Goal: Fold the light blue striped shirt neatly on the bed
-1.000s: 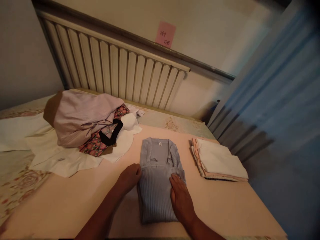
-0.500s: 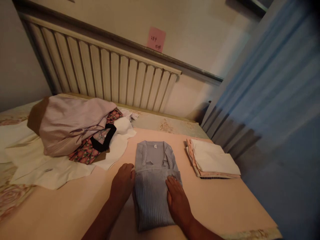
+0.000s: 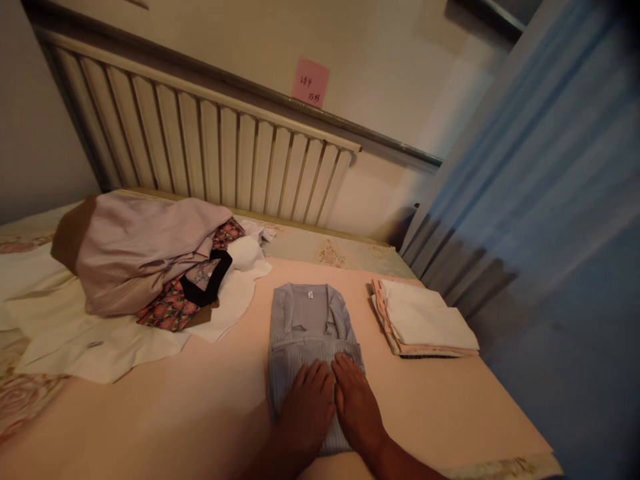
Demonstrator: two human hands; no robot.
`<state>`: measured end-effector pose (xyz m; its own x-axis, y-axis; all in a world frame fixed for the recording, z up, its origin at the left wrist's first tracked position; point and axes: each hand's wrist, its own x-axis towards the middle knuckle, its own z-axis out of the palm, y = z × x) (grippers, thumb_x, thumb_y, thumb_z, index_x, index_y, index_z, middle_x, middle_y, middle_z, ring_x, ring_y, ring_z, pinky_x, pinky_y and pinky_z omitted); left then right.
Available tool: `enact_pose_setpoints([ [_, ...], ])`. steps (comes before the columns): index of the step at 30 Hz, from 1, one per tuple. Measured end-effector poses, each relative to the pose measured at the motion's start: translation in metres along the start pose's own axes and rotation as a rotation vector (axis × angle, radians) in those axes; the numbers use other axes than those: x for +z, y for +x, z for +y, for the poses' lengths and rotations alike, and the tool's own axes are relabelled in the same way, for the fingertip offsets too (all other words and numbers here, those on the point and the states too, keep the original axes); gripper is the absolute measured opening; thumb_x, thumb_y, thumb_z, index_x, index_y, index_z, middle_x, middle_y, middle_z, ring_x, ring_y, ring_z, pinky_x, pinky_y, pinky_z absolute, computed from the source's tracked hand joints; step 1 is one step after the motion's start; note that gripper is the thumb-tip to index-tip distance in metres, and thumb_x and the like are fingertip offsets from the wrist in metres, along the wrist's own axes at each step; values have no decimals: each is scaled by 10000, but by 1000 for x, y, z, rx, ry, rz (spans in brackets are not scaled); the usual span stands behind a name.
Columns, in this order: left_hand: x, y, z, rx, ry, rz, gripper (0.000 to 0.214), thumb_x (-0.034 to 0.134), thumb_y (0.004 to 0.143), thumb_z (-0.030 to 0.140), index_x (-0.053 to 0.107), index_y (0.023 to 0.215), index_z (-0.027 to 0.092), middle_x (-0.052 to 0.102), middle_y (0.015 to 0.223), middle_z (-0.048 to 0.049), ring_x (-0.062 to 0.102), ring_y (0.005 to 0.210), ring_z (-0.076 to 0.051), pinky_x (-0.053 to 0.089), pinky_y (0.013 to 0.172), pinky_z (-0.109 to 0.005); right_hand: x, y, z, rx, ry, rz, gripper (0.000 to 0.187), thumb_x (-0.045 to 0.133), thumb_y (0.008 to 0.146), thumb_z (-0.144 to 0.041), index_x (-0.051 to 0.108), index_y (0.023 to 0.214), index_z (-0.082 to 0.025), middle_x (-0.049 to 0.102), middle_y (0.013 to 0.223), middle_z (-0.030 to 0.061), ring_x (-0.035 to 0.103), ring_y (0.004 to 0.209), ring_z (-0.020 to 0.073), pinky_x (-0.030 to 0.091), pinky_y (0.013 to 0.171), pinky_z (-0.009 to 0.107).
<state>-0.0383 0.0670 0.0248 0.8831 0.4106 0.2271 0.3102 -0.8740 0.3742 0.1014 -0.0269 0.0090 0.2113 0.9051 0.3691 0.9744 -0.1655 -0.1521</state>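
A grey-blue ribbed shirt [image 3: 310, 313] lies folded in front of me, its collar and small white label at the far end and its lower part turned up over the front. Flat on the near part rests my left hand [image 3: 309, 403], fingers stretched out. Beside it, almost touching, my right hand [image 3: 356, 400] also lies flat on the ribbed cloth. Neither hand grips anything. The two hands and wrists cover much of the shirt's near half.
A peach cloth [image 3: 200, 413] lies under the shirt, over a floral bedcover [image 3: 331, 252]. At left is a loose heap of clothes [image 3: 150, 247]; at right, a folded stack [image 3: 430, 317]. Behind stands a radiator [image 3: 210, 147], and a blue curtain [image 3: 540, 220] hangs at right.
My left hand has moved right, from the shirt's left edge onto its front, and its curled fingers have flattened out. My right hand has stayed in place.
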Motion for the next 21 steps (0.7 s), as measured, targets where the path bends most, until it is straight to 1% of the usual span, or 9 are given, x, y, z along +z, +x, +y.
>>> enact_pose_setpoints([
  [3,3,-3,-13,11,26,32,481,442,914,325,471,1384,229,459,1471,-60,363,1381,-281,282,1145,-516,1,-1,-1,-11,-11,19,507,411,874,-100,526,1362,-180,496,1425,78,448,1326,242,421,1093,476],
  [8,0,-4,-25,-13,70,24,503,459,906,328,452,1398,225,428,1493,-66,320,1404,-288,258,1148,-543,4,-2,1,-18,-11,13,520,419,863,-90,520,1366,-175,489,1431,85,433,1336,244,412,1097,482],
  [12,-6,-3,-29,-37,79,20,503,458,912,335,442,1403,228,413,1504,-58,311,1410,-276,250,1152,-540,6,-2,3,-19,-11,8,516,414,869,-89,517,1368,-170,483,1436,89,425,1342,242,406,1101,485],
  [17,-14,-2,-29,-67,66,-27,494,448,917,325,447,1402,226,415,1503,-55,318,1407,-273,248,1153,-537,9,-3,5,-10,21,25,500,432,880,-112,522,1366,-190,483,1436,81,430,1339,248,414,1097,484],
  [21,-11,-3,-31,-59,67,-8,496,434,929,337,432,1413,228,405,1509,-51,311,1411,-269,245,1156,-533,10,-4,5,-10,35,44,508,429,876,-105,524,1365,-206,487,1433,73,436,1335,253,423,1089,488],
])
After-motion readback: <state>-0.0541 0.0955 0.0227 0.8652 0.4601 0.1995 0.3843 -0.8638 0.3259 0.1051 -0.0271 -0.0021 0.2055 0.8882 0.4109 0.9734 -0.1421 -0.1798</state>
